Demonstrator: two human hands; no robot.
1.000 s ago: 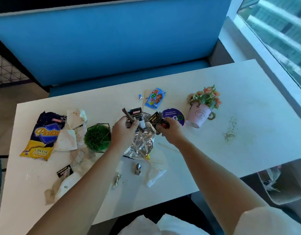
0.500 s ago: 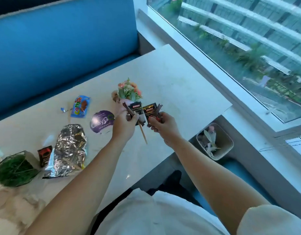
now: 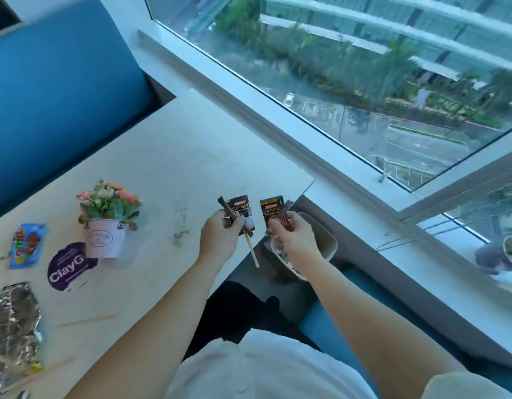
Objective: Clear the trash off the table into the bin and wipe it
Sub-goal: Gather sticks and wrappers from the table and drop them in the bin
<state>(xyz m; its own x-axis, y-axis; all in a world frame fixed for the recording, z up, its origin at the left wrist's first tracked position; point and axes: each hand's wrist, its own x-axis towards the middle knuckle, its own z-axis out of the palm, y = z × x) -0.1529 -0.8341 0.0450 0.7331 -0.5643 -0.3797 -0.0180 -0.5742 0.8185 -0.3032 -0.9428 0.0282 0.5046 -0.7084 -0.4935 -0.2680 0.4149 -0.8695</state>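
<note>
**Trash carried to the table's right edge, over the bin**

Since the earlier frame both hands have travelled right, past the flower pot (image 3: 105, 237), and now reach the table's (image 3: 174, 156) near-right corner. The left hand (image 3: 220, 240) is closed around a black coffee sachet (image 3: 243, 211), a brown stick wrapper (image 3: 227, 210) and a wooden stirrer (image 3: 251, 251) that hangs down past the table edge. The right hand (image 3: 295, 240) pinches a second sachet (image 3: 272, 210) with other small scraps, held directly above the beige bin (image 3: 328, 243) on the floor beside the table, apparently so the pieces fall straight in. Gathering several bits per hand saves trips. More trash waits on the left: a foil bag (image 3: 12, 326), a candy wrapper (image 3: 25, 246), a purple label (image 3: 67, 266) and another stirrer (image 3: 87, 320). Wiping is not yet begun.
</note>
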